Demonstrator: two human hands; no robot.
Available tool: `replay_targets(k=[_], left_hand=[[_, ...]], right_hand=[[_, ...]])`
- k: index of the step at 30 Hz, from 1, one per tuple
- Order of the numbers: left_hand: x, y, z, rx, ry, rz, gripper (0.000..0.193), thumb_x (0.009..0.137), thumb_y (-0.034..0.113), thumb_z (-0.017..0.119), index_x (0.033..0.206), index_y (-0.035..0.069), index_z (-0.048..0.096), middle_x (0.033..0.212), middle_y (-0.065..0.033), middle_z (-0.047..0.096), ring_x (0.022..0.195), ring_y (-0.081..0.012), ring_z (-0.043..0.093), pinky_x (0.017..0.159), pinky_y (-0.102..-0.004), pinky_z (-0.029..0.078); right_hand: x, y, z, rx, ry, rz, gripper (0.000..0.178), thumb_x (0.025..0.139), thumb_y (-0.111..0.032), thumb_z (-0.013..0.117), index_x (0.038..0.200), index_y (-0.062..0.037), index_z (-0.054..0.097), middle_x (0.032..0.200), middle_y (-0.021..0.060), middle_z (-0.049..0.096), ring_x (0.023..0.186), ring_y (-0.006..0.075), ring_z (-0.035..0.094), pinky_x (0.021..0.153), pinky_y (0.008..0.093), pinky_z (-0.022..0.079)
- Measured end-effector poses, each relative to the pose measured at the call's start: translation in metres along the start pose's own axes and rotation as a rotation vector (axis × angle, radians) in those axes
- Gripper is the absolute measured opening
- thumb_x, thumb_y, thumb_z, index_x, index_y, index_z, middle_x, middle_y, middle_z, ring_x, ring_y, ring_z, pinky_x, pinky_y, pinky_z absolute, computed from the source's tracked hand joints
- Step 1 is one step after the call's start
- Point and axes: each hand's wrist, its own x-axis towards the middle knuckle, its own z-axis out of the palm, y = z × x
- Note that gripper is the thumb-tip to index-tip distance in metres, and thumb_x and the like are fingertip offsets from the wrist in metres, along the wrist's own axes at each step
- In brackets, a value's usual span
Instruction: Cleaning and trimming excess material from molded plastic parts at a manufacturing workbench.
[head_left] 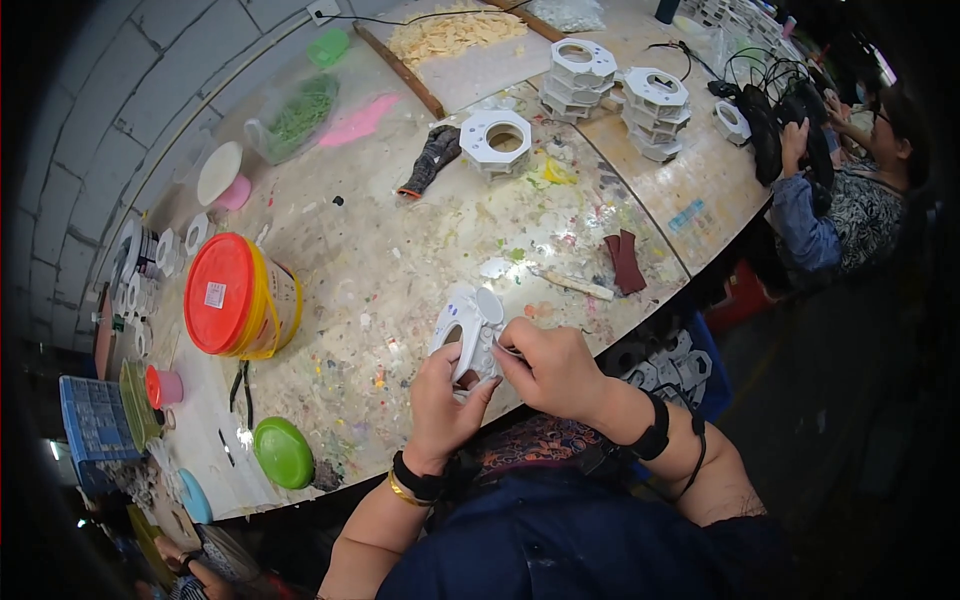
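One white plastic part point(468, 330) held over the counter point(420, 250) edge, both hands' fingers point(470, 392) closed round it: left hand point(440, 410) beneath, right hand point(555, 370) at its right side; one red-lidded bucket point(240, 297) nearby.

A small craft workshop: long paint-spattered wooden workbench point(420, 250) against a grey block wall point(120, 90), stacks of white octagonal moulded parts point(575, 75), a red-lidded yellow plastic tub point(240, 297), and another seated worker point(860, 200) alongside.
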Motion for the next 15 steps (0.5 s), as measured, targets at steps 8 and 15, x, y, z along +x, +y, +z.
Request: replay_targets(k=[8, 15], left_hand=[[-0.005, -0.001, -0.001, 0.025, 0.041, 0.041, 0.053, 0.074, 0.006, 0.083, 0.118, -0.002, 0.054, 0.09, -0.0135, 0.063, 0.074, -0.0237, 0.062, 0.061, -0.0329, 0.051], [-0.006, 0.0, -0.002, 0.021, 0.026, 0.067, 0.055, 0.073, 0.004, 0.083, 0.119, -0.003, 0.054, 0.092, -0.0151, 0.061, 0.075, -0.0259, 0.063, 0.062, -0.0325, 0.054]], right_hand=[[0.0, -0.007, -0.008, 0.171, 0.021, 0.106, 0.013, 0.088, -0.011, 0.072, 0.089, -0.0045, 0.06, 0.065, 0.0129, 0.061, 0.054, 0.0276, 0.062, 0.051, 0.035, 0.046], [0.0, -0.016, -0.016, 0.185, 0.073, 0.13, 0.011, 0.088, -0.01, 0.072, 0.089, -0.0041, 0.062, 0.064, 0.0126, 0.06, 0.052, 0.0249, 0.06, 0.051, 0.0329, 0.045]])
